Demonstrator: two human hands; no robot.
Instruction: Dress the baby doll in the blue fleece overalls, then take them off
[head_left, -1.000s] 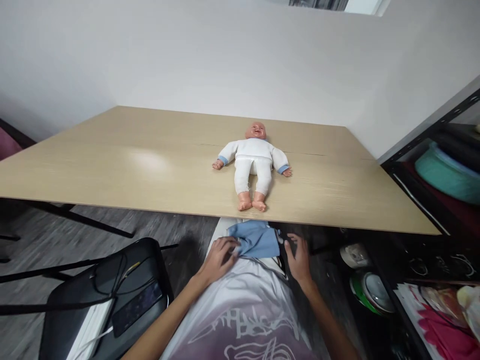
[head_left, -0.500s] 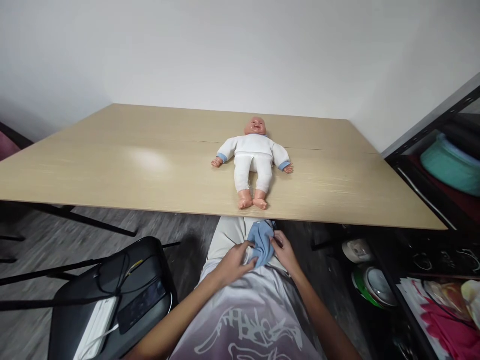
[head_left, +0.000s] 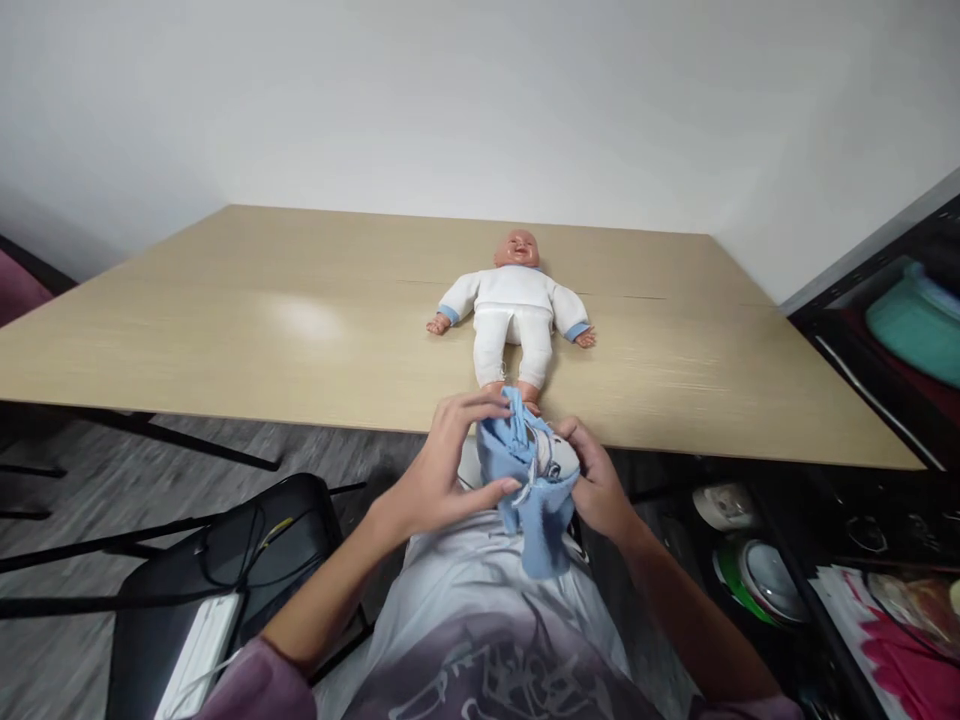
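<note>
A small blue doll garment (head_left: 544,530) with a white patch and a dark print is bunched up above my lap, at the table's front edge. My left hand (head_left: 450,465) has its fingers at the upper left of the cloth and its thumb across the lower left side, holding it loosely. At the right edge, my right hand (head_left: 600,485) grips the fabric, its fingertips partly hidden behind it. Beyond the garment a baby doll (head_left: 514,290) lies on its back in a white top and white trousers with blue cuffs. The garment partly covers the doll's feet.
The wooden table (head_left: 337,370) reaches back to a white wall. A black chair (head_left: 292,590) at left bears a white power strip (head_left: 199,650) and cables. On the right stands a dark shelf with a teal container (head_left: 915,325), a green-rimmed lidded container (head_left: 765,580) and pink cloth (head_left: 911,665).
Both hands have raised the blue garment from my lap to the table edge and spread it wider, so its white patch and print show. The doll has stayed in place.
</note>
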